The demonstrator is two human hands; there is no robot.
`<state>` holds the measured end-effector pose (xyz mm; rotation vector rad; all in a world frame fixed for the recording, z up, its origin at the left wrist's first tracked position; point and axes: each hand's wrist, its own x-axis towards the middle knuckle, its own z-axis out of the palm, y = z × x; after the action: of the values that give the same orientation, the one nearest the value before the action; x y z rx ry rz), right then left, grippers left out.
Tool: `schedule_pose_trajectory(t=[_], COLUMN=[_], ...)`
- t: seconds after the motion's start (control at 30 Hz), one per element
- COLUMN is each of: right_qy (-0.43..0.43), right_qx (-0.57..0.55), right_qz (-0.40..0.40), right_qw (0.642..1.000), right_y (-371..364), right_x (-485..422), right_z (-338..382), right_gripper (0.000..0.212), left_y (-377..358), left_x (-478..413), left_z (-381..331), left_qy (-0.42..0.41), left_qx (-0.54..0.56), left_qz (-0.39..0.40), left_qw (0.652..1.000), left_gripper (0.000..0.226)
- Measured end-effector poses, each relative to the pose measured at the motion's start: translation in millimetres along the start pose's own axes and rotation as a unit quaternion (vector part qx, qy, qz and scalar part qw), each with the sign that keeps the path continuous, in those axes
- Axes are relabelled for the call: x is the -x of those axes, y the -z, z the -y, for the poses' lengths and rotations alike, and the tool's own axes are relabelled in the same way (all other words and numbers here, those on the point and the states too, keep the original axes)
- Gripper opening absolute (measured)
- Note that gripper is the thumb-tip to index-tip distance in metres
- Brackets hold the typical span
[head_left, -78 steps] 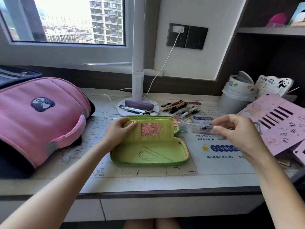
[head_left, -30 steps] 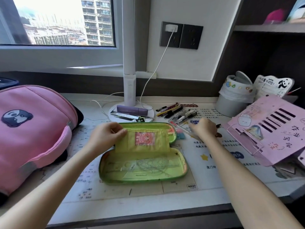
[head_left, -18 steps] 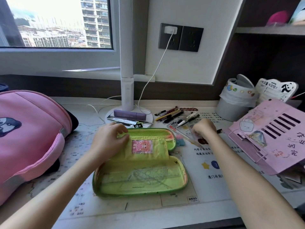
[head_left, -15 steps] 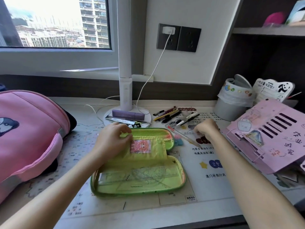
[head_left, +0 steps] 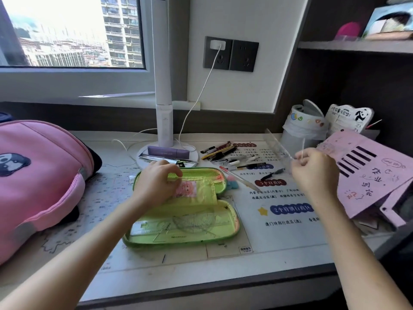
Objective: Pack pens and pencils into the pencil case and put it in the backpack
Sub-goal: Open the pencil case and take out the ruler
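L hand point(head_left: 156, 183) fingers point(head_left: 174, 173) curl on inner flap point(head_left: 201, 194) of open pencil case point(head_left: 223, 229); R hand point(head_left: 312, 175) fingers point(head_left: 299, 158) pinch clear ruler point(head_left: 277, 146), right of case. Rulers point(head_left: 178, 225) lie inside; pens & pencils point(head_left: 223, 153) loose on desk point(head_left: 201, 276) behind case, none in yet. Backpack point(head_left: 40, 175) left of case, so prob early stage

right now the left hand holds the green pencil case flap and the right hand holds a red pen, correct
In the head view the right hand grips a clear ruler, not a red pen; the red-capped pen lies on the desk beside the pencil case. The left hand does hold its flap.
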<state>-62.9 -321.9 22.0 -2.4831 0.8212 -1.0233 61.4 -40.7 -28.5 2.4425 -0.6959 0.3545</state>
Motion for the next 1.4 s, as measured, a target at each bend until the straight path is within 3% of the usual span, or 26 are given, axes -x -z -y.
schedule_pose_trajectory(t=[0.07, 0.13, 0.23, 0.43, 0.57, 0.63, 0.73, 0.83, 0.93, 0.97, 1.03, 1.17, 1.23, 1.4], right_qy=[0.031, 0.049, 0.131, 0.156, 0.206, 0.237, 0.245, 0.178, 0.124, 0.155, 0.279, 0.454, 0.464, 0.464], right_qx=[-0.139, -0.271, -0.229, -0.153, -0.056, 0.008, 0.023, -0.13, -0.294, -0.273, -0.127, 0.06, 0.084, 0.062], right_qz=[0.073, 0.242, 0.408, 0.483, 0.532, 0.541, 0.532, 0.494, 0.359, 0.317, 0.273, 0.246, 0.271, 0.275], right_qw=[0.987, 0.93, 0.874, 0.848, 0.82, 0.807, 0.81, 0.841, 0.877, 0.895, 0.912, 0.854, 0.839, 0.84], right_y=[14.6, 20.7, 7.7, -28.4, -34.5, -38.0, -37.7, -21.2, -5.7, -5.3, -11.5, -46.5, -60.9, -74.6], right_x=[15.4, 30.9, 49.9, 62.9, 62.1, 63.1, 59.4, 51.6, 50.8, 54.9, 71.9, 112.3, 123.9, 135.6], right_z=[11.9, 26.4, 45.4, 66.5, 78.1, 81.4, 80.8, 80.5, 81.5, 82.9, 90.9, 107.4, 114.8, 134.8], right_gripper=[0.01, 0.014, 0.014, 0.009, 0.009, 0.01, 0.009, 0.006, 0.006, 0.007, 0.01, 0.015, 0.014, 0.013], left_y=[8.0, 19.1, 34.3, 52.0, 48.7, 41.0, 29.3, 24.9, 25.1, 25.4, 27.2, 36.4, 41.8, 45.8], left_x=[4.6, 12.7, 29.1, 62.4, 77.0, 81.7, 85.0, 85.4, 85.5, 85.1, 82.2, 67.4, 59.9, 44.9], left_z=[3.3, 6.9, 10.8, 35.4, 40.9, 38.7, 39.9, 40.5, 41.3, 42.1, 42.0, 40.1, 39.2, 36.2], left_qy=[0.019, 0.045, 0.075, 0.092, 0.038, -0.035, -0.109, -0.119, -0.103, -0.094, -0.072, 0.021, 0.059, 0.11], left_qx=[0.038, 0.115, 0.234, 0.297, 0.149, 0.032, -0.023, -0.023, 0.001, 0.009, 0.03, 0.114, 0.149, 0.209], left_qz=[-0.007, -0.014, -0.02, -0.019, 0.091, 0.128, 0.133, 0.117, 0.127, 0.134, 0.136, 0.075, 0.042, -0.003], left_qw=[0.999, 0.992, 0.969, 0.95, 0.984, 0.991, 0.985, 0.986, 0.987, 0.986, 0.988, 0.99, 0.986, 0.972], left_gripper=[0.011, 0.012, 0.012, 0.022, 0.022, 0.037, 0.047, 0.029, 0.024, 0.024, 0.021, 0.011, 0.011, 0.01])
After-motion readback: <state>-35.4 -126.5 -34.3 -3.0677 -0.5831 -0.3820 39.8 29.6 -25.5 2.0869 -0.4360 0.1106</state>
